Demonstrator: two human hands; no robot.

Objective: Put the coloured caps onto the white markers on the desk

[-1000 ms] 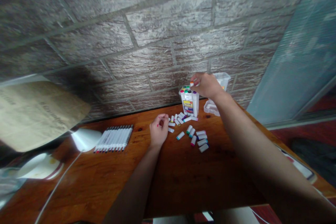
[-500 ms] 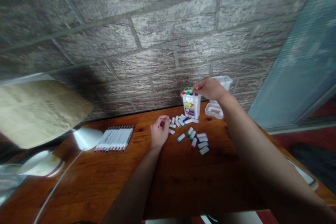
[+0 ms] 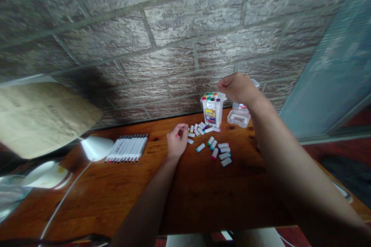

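Note:
My right hand (image 3: 237, 88) is raised just above the right rim of a clear plastic marker box (image 3: 219, 117). Its fingers point left, slightly apart, and I see nothing between them. Several markers stand upright in the box, among them an orange-topped marker (image 3: 215, 95) and a purple-topped marker (image 3: 218, 100). On the tabletop my left hand (image 3: 176, 142) rests with its fingers curled together; whatever they hold is hidden. It has red marks on it. Beside its fingertips lies a cluster of small white marker caps (image 3: 199, 132). More loose caps (image 3: 224, 156) lie nearer to me.
A row of white markers (image 3: 127, 148) lies on the wooden table (image 3: 116, 193) at left. Farther left are a white cone-shaped lamp base (image 3: 97, 148), its cable, and a paper cup (image 3: 48, 175). The box's clear lid (image 3: 239, 118) lies right. A brick wall (image 3: 171, 61) stands behind.
My right hand has lifted up and right from the orange-topped marker, which stays in the box. My left hand keeps its place by the caps. The view has shifted slightly.

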